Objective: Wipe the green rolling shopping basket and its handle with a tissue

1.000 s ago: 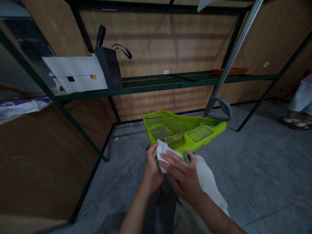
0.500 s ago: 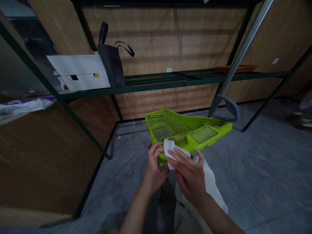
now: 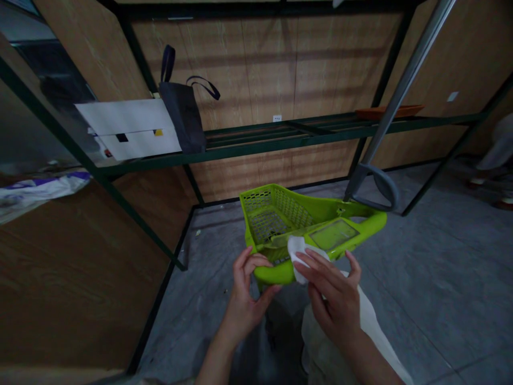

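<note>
A green plastic shopping-cart basket [image 3: 276,211] with perforated walls stands before me, with a thick green handle [image 3: 276,274] along its near side. My left hand [image 3: 246,299] is closed around the handle's left end, fingers over the top and thumb beneath. A folded white cloth [image 3: 297,251] lies over the handle, pinned under the fingers of my right hand [image 3: 334,294]. Set into the handle panel, right of the cloth, is a clear rectangular window [image 3: 334,235]. The underside of the handle and my right palm are hidden.
A grey loop-handled pole [image 3: 395,112] rises behind the cart's right end. On the green metal rack [image 3: 248,152] sit a dark tote bag [image 3: 183,115], a white box [image 3: 134,131] and an orange tray [image 3: 388,112]. A person's legs [image 3: 497,149] show at far right.
My right hand and the cloth have slid right along the handle, baring its left part. My left hand has shifted slightly left and down. The view has tilted a little.
</note>
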### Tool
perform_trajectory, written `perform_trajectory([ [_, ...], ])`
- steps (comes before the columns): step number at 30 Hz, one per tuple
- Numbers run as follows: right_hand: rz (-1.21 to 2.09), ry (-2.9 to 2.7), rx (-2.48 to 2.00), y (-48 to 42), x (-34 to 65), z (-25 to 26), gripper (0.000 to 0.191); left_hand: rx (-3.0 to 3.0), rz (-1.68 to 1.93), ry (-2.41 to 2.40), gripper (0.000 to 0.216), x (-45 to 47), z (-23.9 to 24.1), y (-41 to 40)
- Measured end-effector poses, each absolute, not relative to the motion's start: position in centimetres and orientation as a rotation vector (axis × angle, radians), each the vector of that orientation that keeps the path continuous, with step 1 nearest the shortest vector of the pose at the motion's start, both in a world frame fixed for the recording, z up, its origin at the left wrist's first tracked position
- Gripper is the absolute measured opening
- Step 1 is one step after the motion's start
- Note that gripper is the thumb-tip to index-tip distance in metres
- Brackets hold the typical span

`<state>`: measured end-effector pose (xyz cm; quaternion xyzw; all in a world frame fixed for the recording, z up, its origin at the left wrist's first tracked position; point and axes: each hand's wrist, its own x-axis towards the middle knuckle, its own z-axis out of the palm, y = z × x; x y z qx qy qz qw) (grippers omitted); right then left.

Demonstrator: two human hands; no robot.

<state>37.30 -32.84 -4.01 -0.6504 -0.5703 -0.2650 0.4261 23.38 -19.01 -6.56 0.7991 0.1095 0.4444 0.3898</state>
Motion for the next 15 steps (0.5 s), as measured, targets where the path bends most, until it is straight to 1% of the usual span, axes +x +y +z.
perform_trajectory([
  [2,-0.635,-1.449,-1.601,-31.8,35.3,-3.7,0.038,2.024,1.105,0.297,0.077,22.9,-6.8,-18.7],
  [6,-0.612,-1.63,-1.549,-30.4,32.9,-3.3,0.04,2.01,1.068,0.325,0.075,22.0,-7.1,-17.9],
  [11,-0.608,-1.702,-1.505,-31.1,35.1,-3.4,0.036,1.995,1.049,0.29,0.083,21.4,-6.4,-17.1],
  [15,-0.594,-1.619,-1.549,-32.2,37.1,-4.0,0.033,1.985,1.057,0.241,0.089,21.4,-5.9,-17.0],
])
